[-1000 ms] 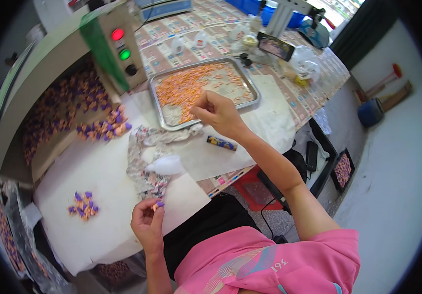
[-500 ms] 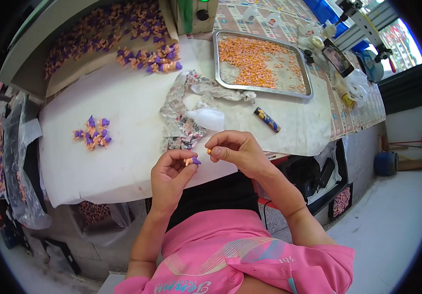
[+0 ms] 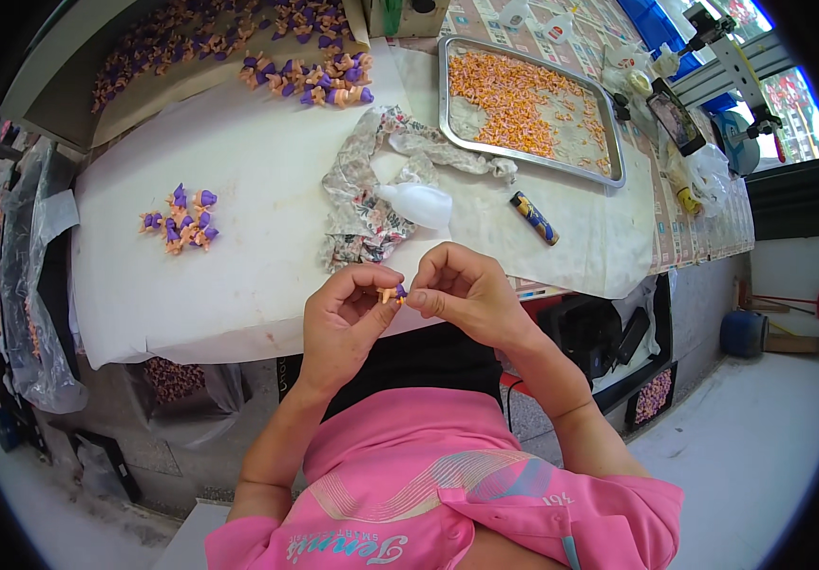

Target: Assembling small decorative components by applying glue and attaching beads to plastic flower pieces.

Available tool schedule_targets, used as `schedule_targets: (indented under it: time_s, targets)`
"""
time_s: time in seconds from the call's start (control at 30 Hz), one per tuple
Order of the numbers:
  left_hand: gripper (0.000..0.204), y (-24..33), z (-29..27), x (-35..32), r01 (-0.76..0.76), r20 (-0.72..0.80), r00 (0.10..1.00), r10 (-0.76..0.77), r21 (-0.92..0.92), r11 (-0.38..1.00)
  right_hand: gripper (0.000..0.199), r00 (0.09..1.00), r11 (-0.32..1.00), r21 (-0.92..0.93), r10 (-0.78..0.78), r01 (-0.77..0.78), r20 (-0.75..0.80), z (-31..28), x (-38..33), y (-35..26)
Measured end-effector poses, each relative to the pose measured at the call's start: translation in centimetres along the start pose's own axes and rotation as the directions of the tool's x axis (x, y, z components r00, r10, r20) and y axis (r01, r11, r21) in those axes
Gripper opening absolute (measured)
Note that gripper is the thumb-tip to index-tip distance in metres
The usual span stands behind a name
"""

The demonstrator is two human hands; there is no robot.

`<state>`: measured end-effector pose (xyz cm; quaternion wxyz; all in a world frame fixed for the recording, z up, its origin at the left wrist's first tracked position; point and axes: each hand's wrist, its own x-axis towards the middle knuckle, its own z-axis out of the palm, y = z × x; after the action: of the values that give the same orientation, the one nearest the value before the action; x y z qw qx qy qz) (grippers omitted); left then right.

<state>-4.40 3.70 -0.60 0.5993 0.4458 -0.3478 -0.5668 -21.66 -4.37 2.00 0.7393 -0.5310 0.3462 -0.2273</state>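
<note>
Above the table's front edge, my left hand [image 3: 341,321] is closed, pinching a tiny peach-and-purple figurine [image 3: 388,294] between thumb and fingertips. My right hand [image 3: 471,294] is also closed in a pinch, its fingertips at the figurine's purple end. A small orange piece [image 3: 401,301] shows at those fingertips, partly hidden. Beyond my hands lie a white squeeze bottle [image 3: 417,205] and a crumpled patterned cloth [image 3: 357,180]. To the left, a small group of similar figurines [image 3: 180,222] rests on the white table covering [image 3: 238,285].
A metal tray [image 3: 444,100] of many small orange pieces [image 3: 504,100] stands at the back right. Near it lies a dark blue patterned tube [image 3: 534,219]. Many more figurines [image 3: 305,71] are heaped at the back left, partly under a box-like housing. A phone [image 3: 676,116] sits on a stand.
My hands have come together, bringing the orange piece in my right hand to the figurine's purple end. The view has shifted slightly, so the table things appear higher.
</note>
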Motion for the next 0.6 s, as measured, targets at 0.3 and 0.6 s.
schedule_targets:
  time_s: [0.3, 0.6]
  targets:
    - [0.018, -1.0, 0.4, 0.2, -0.078, 0.042, 0.997, 0.071, 0.172, 0.982, 0.023, 0.999, 0.999, -0.006, 0.041, -0.041, -0.021, -0.9, -0.1, 0.8]
    - [0.017, -1.2, 0.9, 0.5, -0.152, 0.057, 0.988, 0.141, 0.326, 0.933, 0.024, 0.998, 0.999, 0.039, 0.022, -0.02, -0.05, -1.2, -0.3, 1.5]
